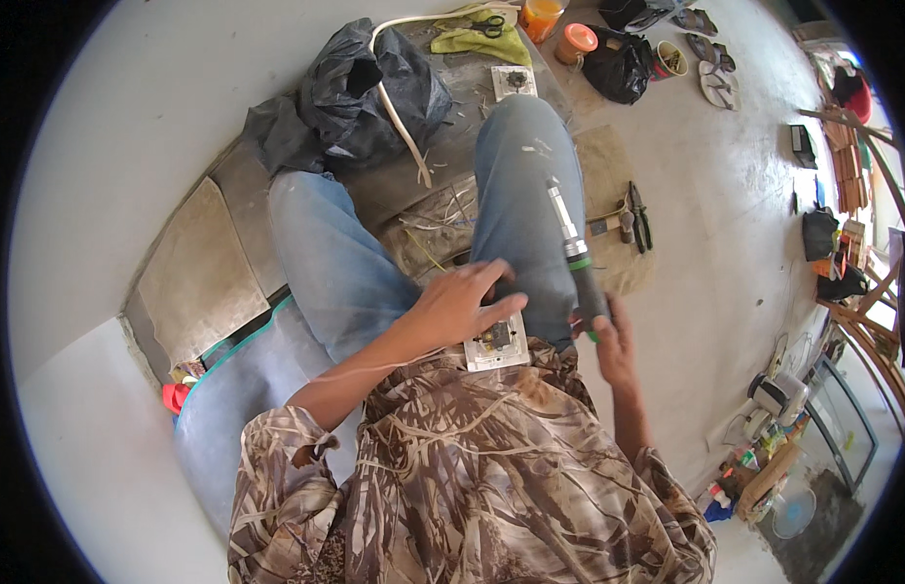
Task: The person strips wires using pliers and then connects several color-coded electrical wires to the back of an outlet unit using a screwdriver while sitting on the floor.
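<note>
My right hand (pixel 613 343) is closed round the lower handle of a black screwdriver (pixel 582 268) with green rings and a long silver shaft, its tip pointing away over my right knee. On my lap lies a white square wall-switch plate (pixel 497 352) with a dark mechanism in its middle. My left hand (pixel 464 307) is just above it, fingers curled and slightly blurred, the thumb over the plate's far edge. Something dark shows between thumb and forefinger; I cannot make out what it is. A second similar plate (pixel 515 84) rests beyond my right knee.
A black plastic bag (pixel 360 92) and a white cable (pixel 399 122) lie ahead to the left. Scissors (pixel 490 26) rest on a green cloth (pixel 506 44). Pliers (pixel 639 216) and a hammer (pixel 613 224) are on a mat at right. Sandals (pixel 717 86) lie farther off.
</note>
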A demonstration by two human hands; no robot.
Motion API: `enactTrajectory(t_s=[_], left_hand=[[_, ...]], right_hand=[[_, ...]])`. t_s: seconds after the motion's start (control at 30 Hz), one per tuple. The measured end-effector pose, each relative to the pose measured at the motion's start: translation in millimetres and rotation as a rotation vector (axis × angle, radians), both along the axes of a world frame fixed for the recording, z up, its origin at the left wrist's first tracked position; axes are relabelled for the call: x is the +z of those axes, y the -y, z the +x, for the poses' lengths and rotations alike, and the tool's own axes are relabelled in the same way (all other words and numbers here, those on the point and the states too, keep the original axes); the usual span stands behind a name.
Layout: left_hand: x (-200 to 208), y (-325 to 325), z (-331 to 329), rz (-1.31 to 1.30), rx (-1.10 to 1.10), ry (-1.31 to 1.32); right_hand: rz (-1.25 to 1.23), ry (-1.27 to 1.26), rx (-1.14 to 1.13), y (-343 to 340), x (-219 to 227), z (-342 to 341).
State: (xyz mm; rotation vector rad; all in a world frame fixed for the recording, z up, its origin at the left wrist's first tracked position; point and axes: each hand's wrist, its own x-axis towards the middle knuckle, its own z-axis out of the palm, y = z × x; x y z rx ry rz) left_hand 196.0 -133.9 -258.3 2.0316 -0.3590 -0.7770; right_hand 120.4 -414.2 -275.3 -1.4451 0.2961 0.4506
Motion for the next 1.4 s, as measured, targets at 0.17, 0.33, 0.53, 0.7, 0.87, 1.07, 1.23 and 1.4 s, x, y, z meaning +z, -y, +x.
enactTrajectory(t_s=[0.17,0.33,0.53,0.7,0.87,1.07,1.23,1.4], left_hand=[[1.4,-41.9,-19.8,-0.322,-0.079,-0.445],[-44.6,-63.7,-24.7,-1.099,0.59,-0.983],[-37.6,-28.3,-0.9,-1.487,0.628,-1.123],[-35.5,-19.7,5.9,-1.832,0.745,-1.2],[-29.6,-39.5,23.8,-1.753,0.945,-0.841],[-3.1,-55.7,29.4,-1.576,1.021,-0.601],[4.2,-58.2,30.2,-1.501,1.049,-0.535],[2.6,-58.5,29.9,-1.527,1.04,-0.519]], right_hand=[[0.105,0.153,0.032,12.5,44.5,45.1],[0.143,0.401,-0.027,30.8,81.1,82.0],[0.198,0.509,-0.112,29.6,114.4,103.9],[-0.214,0.629,0.091,5.6,138.7,114.0],[-0.33,0.675,0.204,-20.9,152.4,112.8],[-0.406,0.879,0.347,-44.2,152.3,127.3],[-0.401,0.867,0.41,-50.3,152.5,132.5],[-0.371,0.832,0.389,-51.3,154.0,132.0]])
